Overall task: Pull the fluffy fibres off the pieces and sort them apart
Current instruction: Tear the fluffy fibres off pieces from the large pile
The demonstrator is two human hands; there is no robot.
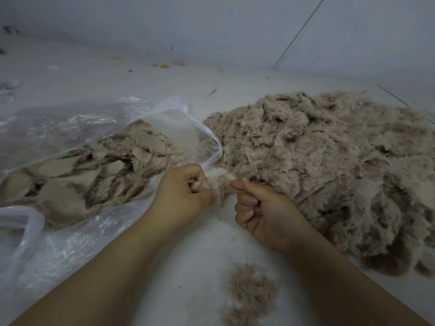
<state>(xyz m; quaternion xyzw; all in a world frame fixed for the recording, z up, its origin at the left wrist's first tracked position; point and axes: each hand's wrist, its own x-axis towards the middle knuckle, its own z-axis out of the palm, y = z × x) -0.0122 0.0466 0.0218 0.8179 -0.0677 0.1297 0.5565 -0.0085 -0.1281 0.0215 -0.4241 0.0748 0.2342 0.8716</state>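
Pale floor (188, 243); my left hand (181, 196) and right hand (261, 210) both clamp one soft, light fluffy piece (221, 184); pinch fibres near backing.

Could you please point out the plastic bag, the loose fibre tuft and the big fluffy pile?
plastic bag (70, 123): head view, clear upper wall.
loose fibre tuft (249, 292): head view, its middle.
big fluffy pile (329, 147): head view, its centre.

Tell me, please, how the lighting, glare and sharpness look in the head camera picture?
Head view: dim, flat light, with no hard shadows; mild glare on the plastic bag; wide-angle bending near the edges; both hands fairly sharp; loose fibres at the bottom look soft.
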